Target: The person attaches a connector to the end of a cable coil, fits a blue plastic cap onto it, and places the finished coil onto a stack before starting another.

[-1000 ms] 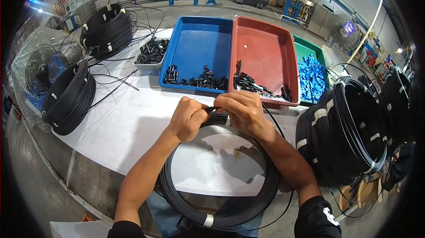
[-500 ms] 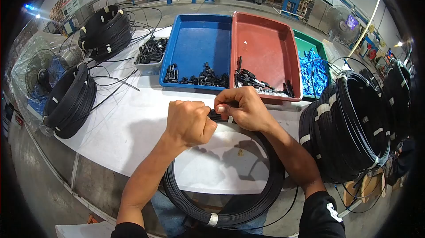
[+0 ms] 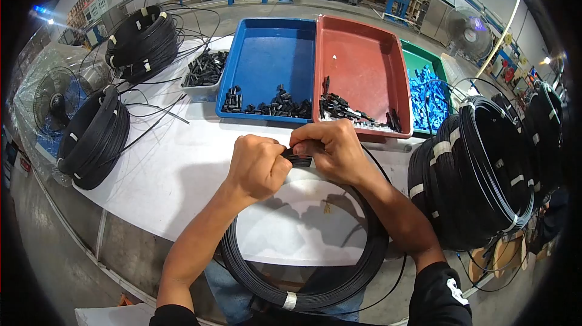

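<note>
A coil of black cable (image 3: 242, 271) with white tape round its near side lies half on the white table and half over my lap. Above its far side, my left hand (image 3: 259, 165) is closed in a fist. Close to its right, my right hand (image 3: 330, 151) is closed in a pinch. A short dark stretch of black cable (image 3: 287, 152) shows between the hands; my fingers hide its ends. From behind my right hand a loose strand of cable (image 3: 377, 163) arcs down to the right.
Blue (image 3: 273, 53) and red (image 3: 357, 53) trays of small black parts stand ahead. Beside them are a green tray (image 3: 418, 53) of blue parts and a white tub (image 3: 203, 93) of black parts. Cable coils stand left (image 3: 91, 144) and right (image 3: 445, 186).
My right hand's fingers have come down and closer to my left hand. A loose strand now arcs out beside my right wrist. The coil has barely moved.
</note>
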The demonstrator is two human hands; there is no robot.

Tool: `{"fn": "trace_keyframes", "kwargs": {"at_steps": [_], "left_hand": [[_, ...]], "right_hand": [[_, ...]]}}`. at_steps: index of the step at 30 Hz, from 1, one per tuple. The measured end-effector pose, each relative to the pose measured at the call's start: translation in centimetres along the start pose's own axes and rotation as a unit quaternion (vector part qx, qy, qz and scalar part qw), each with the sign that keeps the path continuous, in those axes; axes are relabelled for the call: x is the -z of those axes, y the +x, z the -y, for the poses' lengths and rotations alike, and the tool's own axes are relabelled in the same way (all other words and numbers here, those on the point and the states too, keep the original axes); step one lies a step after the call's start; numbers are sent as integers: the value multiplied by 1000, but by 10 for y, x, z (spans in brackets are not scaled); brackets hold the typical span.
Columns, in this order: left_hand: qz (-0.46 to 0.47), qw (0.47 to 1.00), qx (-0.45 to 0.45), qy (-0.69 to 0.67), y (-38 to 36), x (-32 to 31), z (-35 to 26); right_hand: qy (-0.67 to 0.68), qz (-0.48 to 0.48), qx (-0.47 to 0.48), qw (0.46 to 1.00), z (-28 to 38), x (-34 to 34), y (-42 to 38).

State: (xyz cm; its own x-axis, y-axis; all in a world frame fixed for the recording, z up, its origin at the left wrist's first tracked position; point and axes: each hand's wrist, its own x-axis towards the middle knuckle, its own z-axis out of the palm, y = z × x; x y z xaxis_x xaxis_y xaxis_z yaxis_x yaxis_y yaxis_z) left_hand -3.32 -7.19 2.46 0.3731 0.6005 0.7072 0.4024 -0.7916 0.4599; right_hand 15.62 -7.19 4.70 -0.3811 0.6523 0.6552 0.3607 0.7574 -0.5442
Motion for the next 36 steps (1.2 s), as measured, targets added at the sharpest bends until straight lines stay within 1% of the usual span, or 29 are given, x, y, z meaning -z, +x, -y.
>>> {"fn": "trace_keyframes", "kwargs": {"at_steps": [2, 3, 4, 5, 6, 7, 8, 9, 10, 12, 13, 14, 16, 17, 18, 19, 20, 21, 22, 25, 26, 28, 29, 31, 32, 34, 35, 36], "left_hand": [[6, 997, -11, 77, 0, 1, -9], [8, 997, -12, 76, 1, 2, -11], [33, 996, -6, 81, 1, 3, -12], [56, 995, 0, 85, 1, 4, -12], [54, 995, 0, 85, 1, 3, -8], [51, 998, 23, 14, 2, 2, -1], [48, 996, 46, -57, 2, 3, 5], [56, 987, 92, -121, 3, 6, 9], [54, 987, 93, -120, 1, 6, 12], [86, 940, 173, -280, -4, 5, 19], [79, 937, 198, -276, -4, 2, 16], [78, 937, 198, -276, -5, 0, 15], [40, 978, 117, -169, -7, -3, 15], [41, 978, 116, -171, -5, -3, 13], [31, 988, 76, -131, -3, -2, 9], [21, 995, 36, -91, -3, -1, 6], [23, 995, 37, -91, -3, -1, 4], [24, 996, 32, -81, -3, -1, 3], [26, 997, 27, -71, -3, -1, 2], [40, 996, 29, -78, -1, 0, 1], [41, 996, 28, -79, -1, 0, 1], [74, 979, 94, -163, -1, 2, 4], [72, 980, 94, -163, -1, 2, 6], [81, 941, 186, -269, -3, 2, 11], [80, 942, 186, -269, -3, 1, 10], [27, 965, 144, -217, -4, -3, 6], [28, 965, 144, -218, -3, -2, 5], [35, 980, 94, -172, -3, 0, 4]], "right_hand": [[62, 84, -127, 986, 5, 6, 4], [66, 115, -158, 979, 5, 10, 6], [65, 114, -158, 979, 8, 12, 7], [70, 129, -187, 971, 13, 14, 9], [75, 144, -216, 963, 15, 15, 10], [75, 143, -216, 963, 15, 15, 10], [81, 97, -150, 981, 14, 13, 10], [87, 52, -83, 991, 13, 12, 10], [87, 54, -82, 991, 11, 10, 10], [-11, 7, 16, 1000, 1, 7, 6], [-36, -9, 61, 997, -5, 3, 4], [-36, -8, 61, 997, -7, 2, 4], [-74, -36, 157, 984, -10, 0, 4], [-78, -29, 160, 984, -8, 1, 4], [-80, -29, 158, 984, -6, 3, 3], [-86, -1, 118, 989, -3, 4, 2], [-91, 27, 79, 992, -1, 5, 1], [-90, 25, 78, 993, 1, 6, 2], [-86, 55, 34, 994, 3, 7, 3], [-87, 134, -90, 983, 13, 14, 9], [-87, 132, -91, 983, 16, 18, 11], [4, 140, -97, 985, 19, 22, 13], [3, 141, -96, 985, 18, 22, 14], [14, 74, -13, 997, 13, 19, 13], [15, 76, -12, 997, 6, 15, 10], [-45, 6, 94, 994, -4, 6, 5], [-60, 6, 124, 990, -5, 6, 4], [-60, 6, 124, 990, -4, 6, 4]]}}
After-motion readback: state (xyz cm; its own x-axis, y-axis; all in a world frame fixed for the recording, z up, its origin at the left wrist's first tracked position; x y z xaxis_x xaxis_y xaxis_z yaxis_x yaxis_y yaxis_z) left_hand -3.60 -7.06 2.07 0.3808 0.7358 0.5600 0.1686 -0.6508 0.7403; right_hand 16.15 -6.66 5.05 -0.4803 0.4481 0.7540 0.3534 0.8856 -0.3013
